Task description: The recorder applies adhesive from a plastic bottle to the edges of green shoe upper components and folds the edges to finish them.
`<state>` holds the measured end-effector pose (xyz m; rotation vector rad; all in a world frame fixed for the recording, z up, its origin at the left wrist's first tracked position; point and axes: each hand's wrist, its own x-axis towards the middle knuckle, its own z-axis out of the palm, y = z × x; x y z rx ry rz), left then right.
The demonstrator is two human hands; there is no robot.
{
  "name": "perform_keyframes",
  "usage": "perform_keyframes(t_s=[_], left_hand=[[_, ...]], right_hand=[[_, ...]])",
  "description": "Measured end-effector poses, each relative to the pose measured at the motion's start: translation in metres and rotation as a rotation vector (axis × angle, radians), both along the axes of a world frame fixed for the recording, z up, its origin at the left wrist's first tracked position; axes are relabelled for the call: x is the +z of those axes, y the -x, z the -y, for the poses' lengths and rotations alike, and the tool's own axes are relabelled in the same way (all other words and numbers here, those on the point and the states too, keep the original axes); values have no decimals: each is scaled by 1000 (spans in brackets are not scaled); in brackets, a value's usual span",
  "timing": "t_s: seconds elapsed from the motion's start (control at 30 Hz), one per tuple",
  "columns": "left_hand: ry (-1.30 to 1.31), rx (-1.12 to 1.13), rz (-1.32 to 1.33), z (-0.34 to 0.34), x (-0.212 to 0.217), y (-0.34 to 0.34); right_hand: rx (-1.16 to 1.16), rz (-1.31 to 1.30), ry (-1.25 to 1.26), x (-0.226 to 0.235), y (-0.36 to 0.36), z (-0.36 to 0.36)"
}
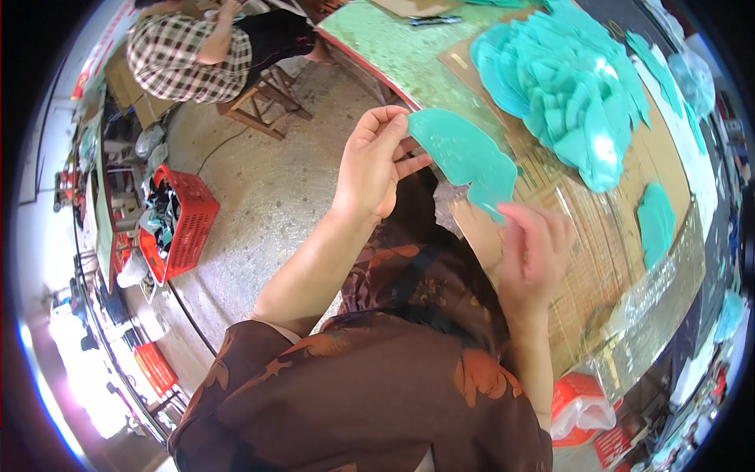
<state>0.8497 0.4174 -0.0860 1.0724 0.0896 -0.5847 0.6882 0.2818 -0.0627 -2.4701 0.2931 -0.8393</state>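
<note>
A thin teal sheet piece (464, 149), curved along one side and notched on the other, hangs in front of me. My left hand (373, 161) is closed on its left end, pinching it between thumb and fingers. At its lower right tip is my right hand (539, 244), its fingers bent and blurred. Whether those fingers grip the tip or only touch it, I cannot tell. Beyond, on the table, lies a large heap of similar teal pieces (570, 102). A single teal piece (655, 224) rests apart from the heap, to the right.
The worktable (370, 35) carries cardboard sheets (578, 263) and clear plastic film (657, 307). A dark tool (435, 20) lies at its far side. A red basket (189, 228) with scraps stands on the floor at left. Another person (193, 55) sits on a wooden stool (263, 102).
</note>
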Motion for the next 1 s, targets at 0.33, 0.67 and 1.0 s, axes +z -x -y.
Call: perform_keyframes(t_s=[0.33,0.67,1.0], left_hand=[[12,319,103,-64,-12,-52],[208,632,-6,-125,-42,-162],[139,646,-95,-135,-63,-223]], right_hand=[[431,-516,-786,-2,-58,-42],[687,-749,-723,-31,-128,-78],[667,-737,-662,-32,-237,-84]])
